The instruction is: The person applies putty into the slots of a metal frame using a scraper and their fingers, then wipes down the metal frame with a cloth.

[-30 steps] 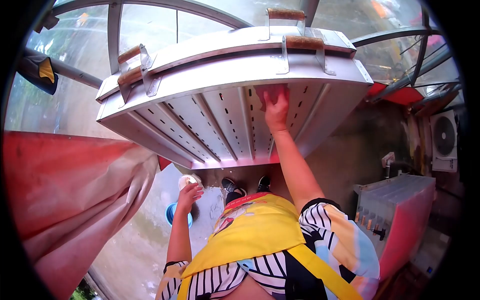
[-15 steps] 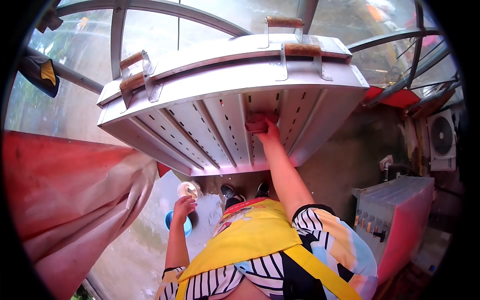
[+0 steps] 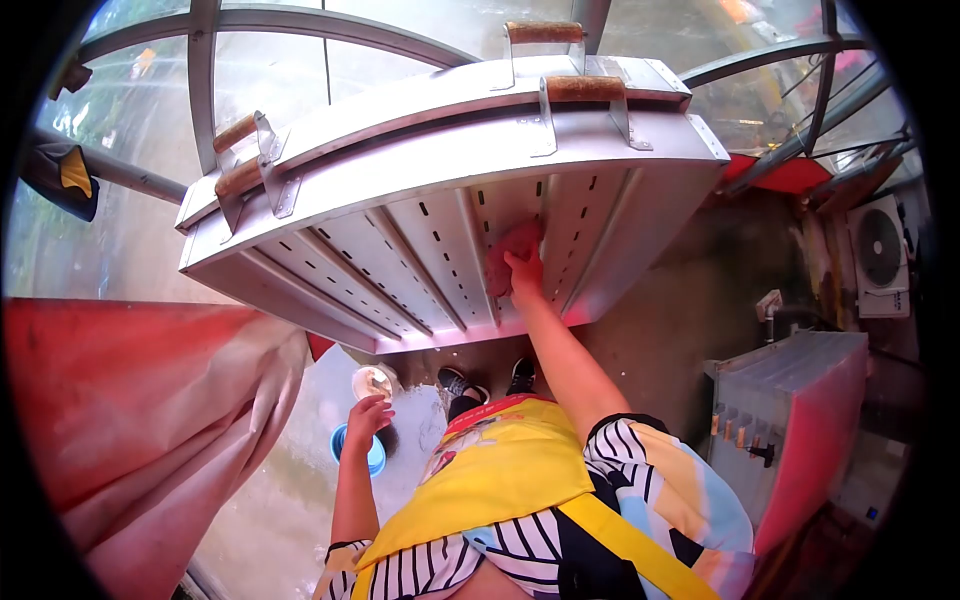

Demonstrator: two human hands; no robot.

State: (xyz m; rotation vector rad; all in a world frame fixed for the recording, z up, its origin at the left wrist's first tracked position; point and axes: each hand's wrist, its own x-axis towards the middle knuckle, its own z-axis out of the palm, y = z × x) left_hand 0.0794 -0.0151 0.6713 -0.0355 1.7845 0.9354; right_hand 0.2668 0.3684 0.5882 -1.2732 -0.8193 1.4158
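Pressed against the slotted, ribbed inner face of a large metal tray (image 3: pixel 410 240) is a reddish cloth (image 3: pixel 513 255), held by my right hand (image 3: pixel 526 275). The tray stands tilted in front of me, with a second metal tray (image 3: pixel 400 95) behind it. Both have wooden-grip handles on their upper edge, among them a front handle (image 3: pixel 585 89). Lower left, my left hand (image 3: pixel 370 413) hangs in the air with loosely curled, parted fingers and nothing seen in it. Below it in the view are a white tub (image 3: pixel 376 382) and a blue basin (image 3: pixel 372 458) on the floor.
A red and pale sheet (image 3: pixel 150 400) hangs at the left. At the right stand a metal cabinet (image 3: pixel 785 430) with valves on its side and an outdoor fan unit (image 3: pixel 880 255). Metal frame bars (image 3: pixel 202 90) cross behind the trays. The floor is wet near my shoes (image 3: pixel 462 384).
My right hand has moved the cloth down the tray's inner face from near its upper edge, and slightly left. My left hand has shifted slightly down. The view has shifted slightly.
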